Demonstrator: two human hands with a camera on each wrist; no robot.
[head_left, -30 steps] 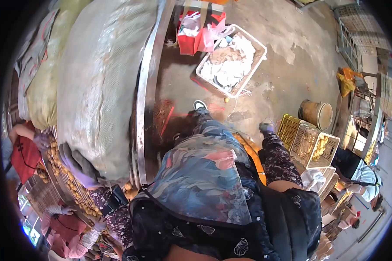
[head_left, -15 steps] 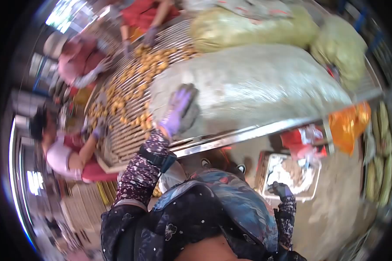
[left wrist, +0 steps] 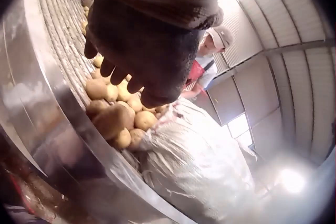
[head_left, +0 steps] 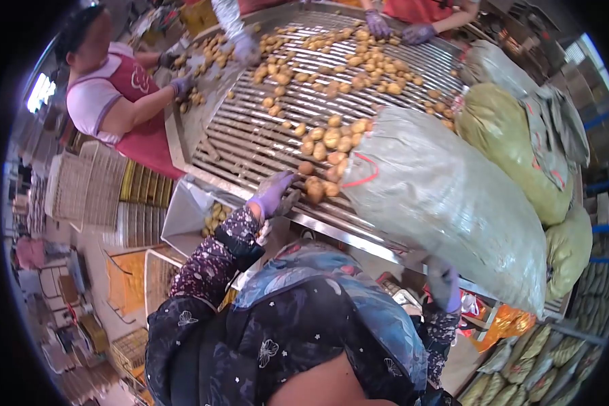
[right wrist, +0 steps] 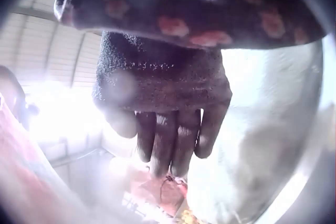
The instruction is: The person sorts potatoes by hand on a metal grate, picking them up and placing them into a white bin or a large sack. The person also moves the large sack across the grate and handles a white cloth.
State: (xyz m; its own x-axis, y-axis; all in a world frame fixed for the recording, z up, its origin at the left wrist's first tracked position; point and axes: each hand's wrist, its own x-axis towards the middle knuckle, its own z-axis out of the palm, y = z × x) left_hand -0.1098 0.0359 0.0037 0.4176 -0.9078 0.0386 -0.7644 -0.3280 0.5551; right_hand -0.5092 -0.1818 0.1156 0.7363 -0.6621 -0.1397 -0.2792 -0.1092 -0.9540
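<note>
The left hand has left the top of the grey sack, where it lay flat half a second ago, and is now off the sack's potato end, low over the rim of the slatted surface. Its fingers are extended and slightly apart, with nothing gripped that shows; whether the tips touch a potato I cannot tell. The right hand, earlier hanging well away from the grey sack, has come up to its near long side. Its fingers are fairly straight, close together, and grasp nothing; contact with the sack is unclear.

So neither hand has hold of the grey sack, and the left hand is placed for the potatoes rather than for pressing on the sack.

The grey sack lies on its side on the surface, a red strip at its potato end. The larger potatoes are heaped against that end; smaller ones spread beyond it. Whether they came out of the sack does not show. A yellow sack lies on the grey sack's far side. Well apart from the potato end, a person in a red apron has both gloved hands among potatoes.
</note>
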